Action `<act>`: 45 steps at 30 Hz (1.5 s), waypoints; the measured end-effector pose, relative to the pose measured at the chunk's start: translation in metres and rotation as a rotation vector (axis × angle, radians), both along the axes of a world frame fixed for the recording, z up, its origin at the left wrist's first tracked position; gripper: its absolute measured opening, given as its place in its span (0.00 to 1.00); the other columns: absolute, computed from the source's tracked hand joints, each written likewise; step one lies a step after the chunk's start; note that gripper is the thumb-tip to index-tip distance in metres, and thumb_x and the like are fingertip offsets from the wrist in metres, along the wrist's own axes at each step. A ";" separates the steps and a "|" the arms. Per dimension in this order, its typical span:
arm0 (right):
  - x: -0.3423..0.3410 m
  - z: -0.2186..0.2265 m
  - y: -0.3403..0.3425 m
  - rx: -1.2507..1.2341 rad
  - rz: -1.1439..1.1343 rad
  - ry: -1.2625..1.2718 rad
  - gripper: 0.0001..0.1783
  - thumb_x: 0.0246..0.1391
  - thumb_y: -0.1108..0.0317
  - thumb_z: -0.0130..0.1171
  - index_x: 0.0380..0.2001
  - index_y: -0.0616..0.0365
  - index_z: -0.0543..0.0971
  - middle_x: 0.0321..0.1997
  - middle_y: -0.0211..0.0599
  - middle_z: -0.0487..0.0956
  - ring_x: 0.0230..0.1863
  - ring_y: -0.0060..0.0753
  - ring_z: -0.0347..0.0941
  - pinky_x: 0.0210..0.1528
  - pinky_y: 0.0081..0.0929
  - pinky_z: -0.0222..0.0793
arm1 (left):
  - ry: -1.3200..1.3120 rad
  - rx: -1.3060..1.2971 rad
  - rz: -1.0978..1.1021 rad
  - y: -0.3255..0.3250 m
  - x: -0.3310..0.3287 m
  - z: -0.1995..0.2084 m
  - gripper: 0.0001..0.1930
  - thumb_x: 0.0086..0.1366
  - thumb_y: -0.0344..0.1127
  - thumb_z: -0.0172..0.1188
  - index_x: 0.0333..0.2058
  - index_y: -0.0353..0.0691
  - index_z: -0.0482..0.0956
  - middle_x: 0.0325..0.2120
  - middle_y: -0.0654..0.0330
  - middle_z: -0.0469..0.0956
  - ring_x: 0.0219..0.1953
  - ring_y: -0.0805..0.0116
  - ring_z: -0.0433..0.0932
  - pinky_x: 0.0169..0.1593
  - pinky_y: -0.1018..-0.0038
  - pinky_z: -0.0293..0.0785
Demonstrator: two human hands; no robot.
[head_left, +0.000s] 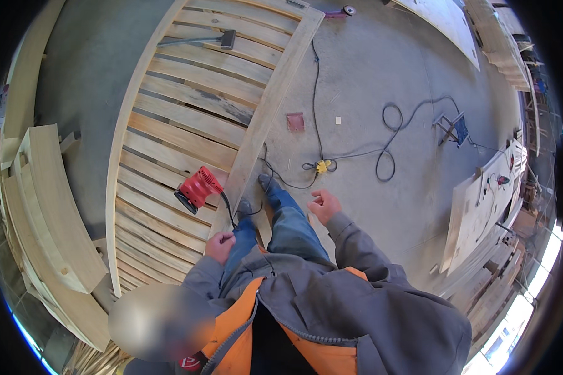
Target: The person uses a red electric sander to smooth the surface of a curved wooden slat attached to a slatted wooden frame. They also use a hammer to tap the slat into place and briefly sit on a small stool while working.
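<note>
The left hand (220, 247) is curled into a loose fist low beside the person's left knee, fingers closed round the black power cord (228, 215) that runs up to the red sander (197, 188). The right hand (323, 205) is held out to the right of the legs, palm half turned up, fingers spread and slightly bent — it holds nothing and touches nothing.

The sander rests on the slatted wooden frame (200, 100), close to the frame's right-hand rail and towards its near end, tilted across two slats. The cord crosses that rail to reach the fist. The person's shoes (266, 184) stand on the concrete floor (369, 81) just beside the rail's outer edge.

At the far end of the frame a hammer (214, 40) lies across the slats, well apart from the sander. To the left of the frame, curved wooden pieces (50, 206) are stacked, with a strip of bare floor between. To the right the floor is open, crossed by looping black cables (388, 147) meeting at a yellow plug (323, 165) — near the right hand but below it. A small red square (295, 121) lies on the floor near the rail.
</note>
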State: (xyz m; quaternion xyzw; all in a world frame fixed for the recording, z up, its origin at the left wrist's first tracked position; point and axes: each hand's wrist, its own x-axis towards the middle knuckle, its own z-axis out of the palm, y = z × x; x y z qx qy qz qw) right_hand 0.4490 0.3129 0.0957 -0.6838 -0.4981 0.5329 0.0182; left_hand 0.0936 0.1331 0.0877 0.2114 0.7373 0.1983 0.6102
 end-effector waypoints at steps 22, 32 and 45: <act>0.071 0.006 0.003 0.047 -0.031 -0.005 0.23 0.52 0.64 0.67 0.51 0.59 0.76 0.36 0.41 0.84 0.37 0.37 0.81 0.42 0.34 0.77 | 0.346 0.433 -0.250 0.171 0.017 0.015 0.19 0.57 0.37 0.67 0.45 0.36 0.80 0.40 0.54 0.82 0.38 0.64 0.82 0.45 0.69 0.79; 0.252 0.004 0.108 0.150 -0.455 0.017 0.23 0.54 0.71 0.65 0.52 0.64 0.73 0.31 0.38 0.80 0.28 0.26 0.78 0.28 0.25 0.73 | 0.663 0.176 -0.605 0.326 0.090 -0.054 0.44 0.53 0.45 0.70 0.64 0.27 0.62 0.63 0.37 0.64 0.66 0.45 0.64 0.68 0.61 0.61; 0.269 0.028 0.075 -0.104 -0.540 -0.016 0.25 0.52 0.69 0.66 0.52 0.65 0.73 0.34 0.42 0.82 0.30 0.29 0.78 0.30 0.28 0.75 | 0.578 -0.247 -0.657 0.372 0.122 -0.090 0.59 0.50 0.62 0.65 0.70 0.26 0.49 0.72 0.38 0.44 0.76 0.43 0.34 0.76 0.67 0.34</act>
